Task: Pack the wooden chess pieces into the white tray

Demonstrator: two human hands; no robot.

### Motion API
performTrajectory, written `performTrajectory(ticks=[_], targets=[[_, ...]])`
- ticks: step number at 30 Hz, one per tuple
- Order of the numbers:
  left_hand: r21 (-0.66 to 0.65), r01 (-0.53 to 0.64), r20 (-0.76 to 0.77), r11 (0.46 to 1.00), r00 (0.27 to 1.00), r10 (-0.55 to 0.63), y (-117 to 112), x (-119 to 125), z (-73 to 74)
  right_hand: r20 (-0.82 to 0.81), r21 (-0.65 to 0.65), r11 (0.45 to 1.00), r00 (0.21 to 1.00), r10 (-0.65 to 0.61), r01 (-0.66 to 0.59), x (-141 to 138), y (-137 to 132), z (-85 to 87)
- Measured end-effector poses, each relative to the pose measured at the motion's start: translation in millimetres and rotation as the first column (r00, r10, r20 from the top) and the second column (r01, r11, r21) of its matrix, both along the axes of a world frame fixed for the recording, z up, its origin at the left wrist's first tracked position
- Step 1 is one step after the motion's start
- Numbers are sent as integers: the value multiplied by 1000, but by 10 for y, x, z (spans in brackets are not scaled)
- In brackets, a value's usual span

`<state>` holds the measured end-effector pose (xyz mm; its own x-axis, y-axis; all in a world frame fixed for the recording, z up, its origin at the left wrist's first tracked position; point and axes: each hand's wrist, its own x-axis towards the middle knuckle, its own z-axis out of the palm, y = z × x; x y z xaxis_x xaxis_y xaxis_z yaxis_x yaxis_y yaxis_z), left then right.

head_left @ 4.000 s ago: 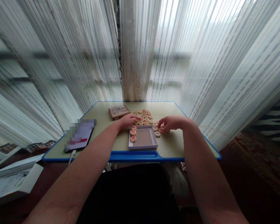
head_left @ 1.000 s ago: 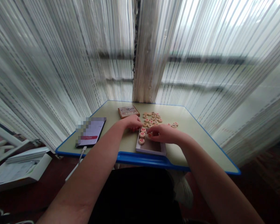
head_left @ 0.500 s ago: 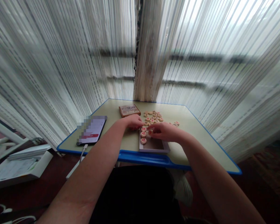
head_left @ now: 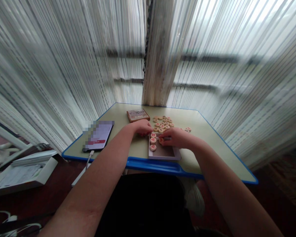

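Note:
A shallow box (head_left: pixel 149 154) with a pale rim lies near the table's front edge. Inside it, a column of round Chinese chess pieces (head_left: pixel 153 147) with red characters runs along the left wall. At the box's far left corner is my left hand (head_left: pixel 143 127), its fingers curled closed; what they pinch, if anything, is hidden. My right hand (head_left: pixel 174 137) reaches over the box from the right, closed on a chess piece (head_left: pixel 161 141) beside the column. Loose chess pieces (head_left: pixel 167 123) are grouped on the table just beyond the box.
A flat brown box (head_left: pixel 138 115) with a printed lid sits at the back. To the left, a tablet (head_left: pixel 98 136) lies with a white cable (head_left: pixel 89 158) plugged in. The table (head_left: pixel 212 151) has a blue edge; curtains (head_left: pixel 64 65) hang behind it.
The view has shifted slightly. My right hand remains over the box with the chess piece, which now looks more tilted. My left hand stays at the box's corner.

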<state>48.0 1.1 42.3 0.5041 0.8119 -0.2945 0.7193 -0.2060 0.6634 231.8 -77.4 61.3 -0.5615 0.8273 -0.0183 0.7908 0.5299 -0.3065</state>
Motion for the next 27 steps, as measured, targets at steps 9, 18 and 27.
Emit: performTrajectory(ticks=[9,18,27], targets=[[-2,-5,4,1000,1000,5,10,-11,-14,-2,84,995,999,47,-46,7,-1,-22],[1,1,5,1000,1000,-1,-7,-14,13,-156,73,991,981,119,-109,-61,-82,43],[8,19,17,1000,1000,-19,59,-26,-45,-186,109,978,963,197,-179,-191,-118,-68]])
